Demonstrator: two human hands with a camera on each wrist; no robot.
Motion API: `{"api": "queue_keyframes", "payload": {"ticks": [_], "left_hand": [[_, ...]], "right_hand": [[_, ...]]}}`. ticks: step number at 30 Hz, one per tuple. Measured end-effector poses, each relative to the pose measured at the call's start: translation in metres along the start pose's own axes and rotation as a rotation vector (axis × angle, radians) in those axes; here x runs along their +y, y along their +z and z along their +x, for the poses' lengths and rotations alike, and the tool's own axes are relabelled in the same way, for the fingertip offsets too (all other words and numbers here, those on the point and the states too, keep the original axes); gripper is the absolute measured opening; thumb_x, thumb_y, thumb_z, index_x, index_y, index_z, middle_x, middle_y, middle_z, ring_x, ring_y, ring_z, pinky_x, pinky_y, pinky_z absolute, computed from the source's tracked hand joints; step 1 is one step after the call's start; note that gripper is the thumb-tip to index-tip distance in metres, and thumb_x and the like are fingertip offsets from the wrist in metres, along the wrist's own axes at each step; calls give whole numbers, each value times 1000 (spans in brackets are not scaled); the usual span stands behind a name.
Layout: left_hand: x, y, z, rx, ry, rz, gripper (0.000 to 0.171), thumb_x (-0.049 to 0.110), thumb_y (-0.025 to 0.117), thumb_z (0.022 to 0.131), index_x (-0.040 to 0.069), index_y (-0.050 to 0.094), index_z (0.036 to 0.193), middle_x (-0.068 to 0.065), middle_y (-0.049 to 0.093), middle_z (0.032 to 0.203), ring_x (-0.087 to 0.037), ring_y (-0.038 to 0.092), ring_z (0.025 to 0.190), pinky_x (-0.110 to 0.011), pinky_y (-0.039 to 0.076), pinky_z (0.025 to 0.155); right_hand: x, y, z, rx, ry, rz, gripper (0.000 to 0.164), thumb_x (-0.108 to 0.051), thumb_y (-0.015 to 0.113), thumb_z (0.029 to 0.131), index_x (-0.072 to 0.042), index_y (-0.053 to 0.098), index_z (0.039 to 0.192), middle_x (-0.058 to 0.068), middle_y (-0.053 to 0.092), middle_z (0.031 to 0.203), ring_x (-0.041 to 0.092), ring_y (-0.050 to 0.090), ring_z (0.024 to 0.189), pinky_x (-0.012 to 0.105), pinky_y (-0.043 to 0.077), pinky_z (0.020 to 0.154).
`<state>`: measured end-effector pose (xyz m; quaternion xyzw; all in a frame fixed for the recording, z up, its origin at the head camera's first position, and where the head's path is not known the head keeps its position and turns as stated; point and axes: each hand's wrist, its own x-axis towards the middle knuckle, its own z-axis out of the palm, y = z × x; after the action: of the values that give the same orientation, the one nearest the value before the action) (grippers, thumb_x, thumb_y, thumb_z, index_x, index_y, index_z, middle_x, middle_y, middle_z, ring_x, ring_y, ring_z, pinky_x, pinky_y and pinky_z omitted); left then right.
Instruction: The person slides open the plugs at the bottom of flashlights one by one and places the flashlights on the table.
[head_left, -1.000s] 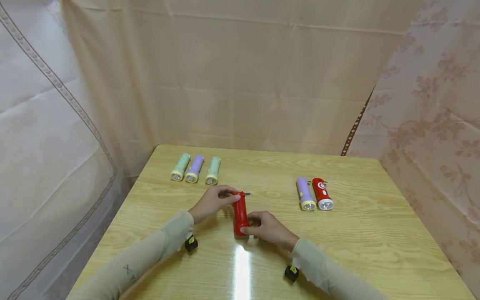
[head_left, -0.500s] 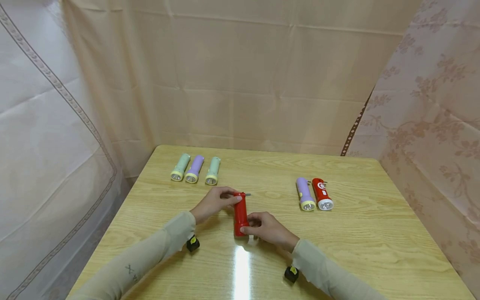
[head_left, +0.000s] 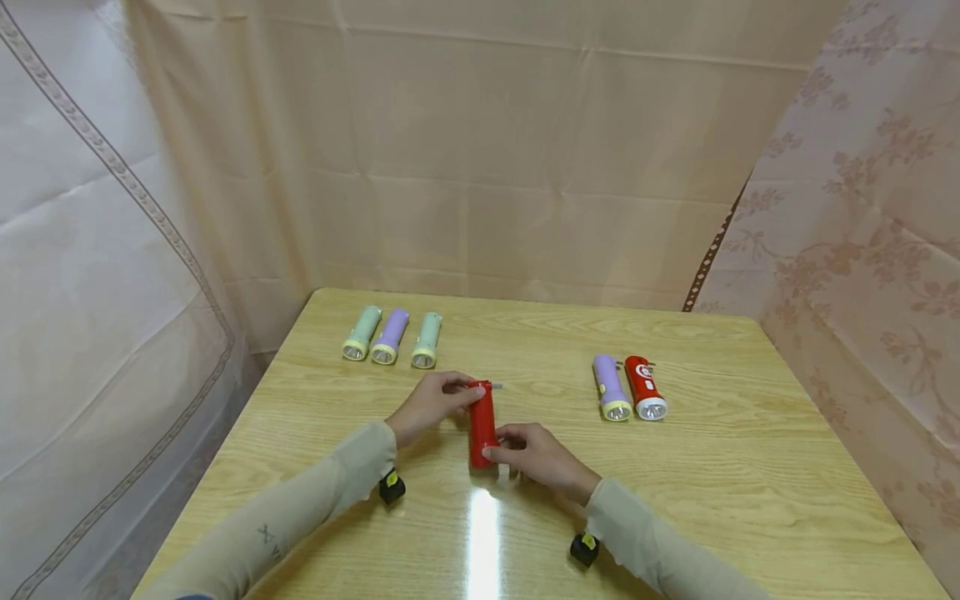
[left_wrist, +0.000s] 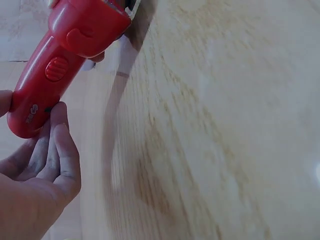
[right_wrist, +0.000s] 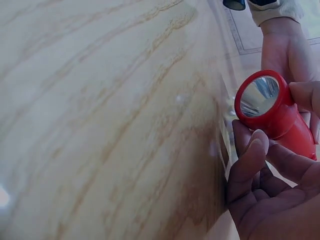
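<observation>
A red flashlight [head_left: 482,425] is held between both hands at the middle of the table. My left hand [head_left: 431,408] pinches its tail end, thumb on one side and fingertips on the other. Around the wider head end, my right hand [head_left: 546,458] has its thumb and fingers. A small grey piece [head_left: 497,386] sticks out to the right from the tail. In the left wrist view, the flashlight's body [left_wrist: 42,92] shows a ribbed red switch [left_wrist: 56,69] and a white logo. Its silver reflector [right_wrist: 260,96] shows in the right wrist view.
On the wooden table [head_left: 720,500], a green flashlight [head_left: 362,333], a purple one [head_left: 391,337] and another green one [head_left: 426,340] lie at the back left. To the right lie a purple flashlight [head_left: 611,387] and a red-and-white flashlight [head_left: 646,388]. Cloth curtains [head_left: 525,167] surround the table.
The red flashlight has shifted very slightly away from me and to the right, the left hand moving with it. Both hands keep their grip; the other flashlights stay put.
</observation>
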<state>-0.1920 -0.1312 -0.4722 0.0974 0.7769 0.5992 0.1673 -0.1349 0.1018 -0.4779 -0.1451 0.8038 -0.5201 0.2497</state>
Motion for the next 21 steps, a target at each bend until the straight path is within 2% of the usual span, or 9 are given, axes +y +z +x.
{"api": "queue_keyframes", "payload": {"ticks": [5, 10, 21], "left_hand": [[0, 2, 5, 36, -37, 3, 48, 45, 75, 94, 10, 68, 126, -4, 73, 110, -21, 70, 93, -38, 58, 87], [2, 7, 12, 26, -16, -2, 48, 45, 77, 93, 10, 70, 125, -4, 73, 108, -21, 71, 93, -39, 58, 87], [13, 19, 29, 19, -34, -8, 47, 43, 77, 93, 10, 69, 125, -4, 74, 109, -21, 71, 94, -41, 58, 90]], "right_hand": [[4, -3, 0, 13, 7, 8, 45, -41, 70, 99, -9, 69, 131, 2, 71, 104, 20, 59, 81, 32, 50, 69], [4, -9, -2, 21, 20, 24, 44, -39, 70, 99, -10, 69, 131, 4, 70, 101, 20, 58, 74, 31, 50, 63], [6, -23, -8, 91, 49, 26, 43, -38, 70, 99, -10, 69, 131, 5, 69, 103, 23, 58, 78, 31, 48, 64]]}}
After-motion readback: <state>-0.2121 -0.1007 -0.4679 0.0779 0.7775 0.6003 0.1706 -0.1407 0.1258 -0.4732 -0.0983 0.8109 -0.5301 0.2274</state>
